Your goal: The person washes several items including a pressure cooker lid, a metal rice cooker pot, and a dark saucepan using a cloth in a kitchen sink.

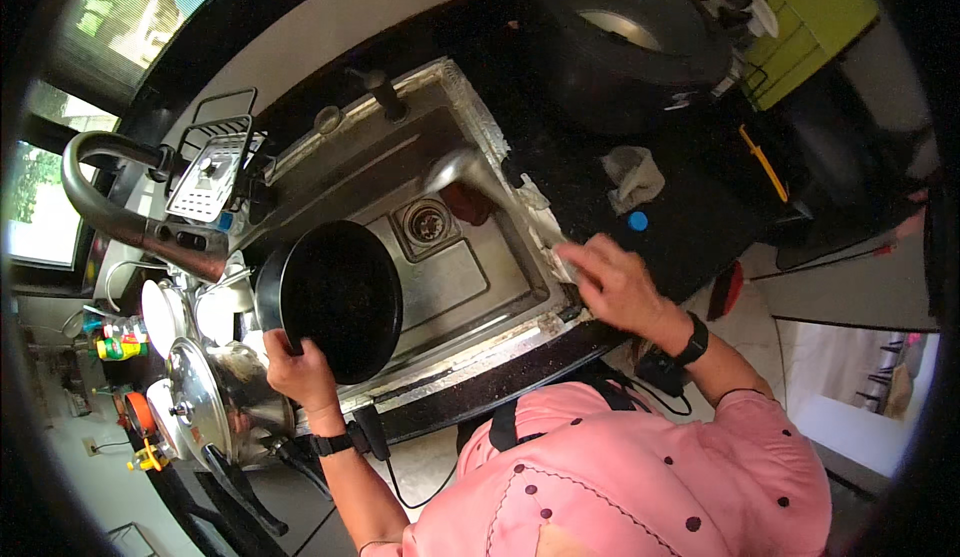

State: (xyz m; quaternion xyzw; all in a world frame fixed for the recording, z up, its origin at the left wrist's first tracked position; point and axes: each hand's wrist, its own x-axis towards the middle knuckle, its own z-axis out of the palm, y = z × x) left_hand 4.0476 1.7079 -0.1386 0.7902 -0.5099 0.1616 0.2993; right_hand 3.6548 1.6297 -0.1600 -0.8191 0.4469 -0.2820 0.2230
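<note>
My left hand (297, 370) grips the rim of a black round pan (335, 299), holding it tilted over the left part of the steel sink (450, 282). My right hand (612, 282) rests with fingers spread on the sink's right rim, touching a pale cloth or strip (548, 229) lying along that edge. Both wrists wear black bands. The sink drain (427, 221) shows behind the pan, with a reddish-brown object (466, 203) beside it.
A curved steel faucet (110, 212) arches at the left by a wire rack (215, 172). A steel pressure cooker (205, 402) and white dishes (165, 312) stand left of the sink. A large black pot (625, 42), a crumpled cloth (632, 177) and a blue cap (637, 221) lie on the dark counter.
</note>
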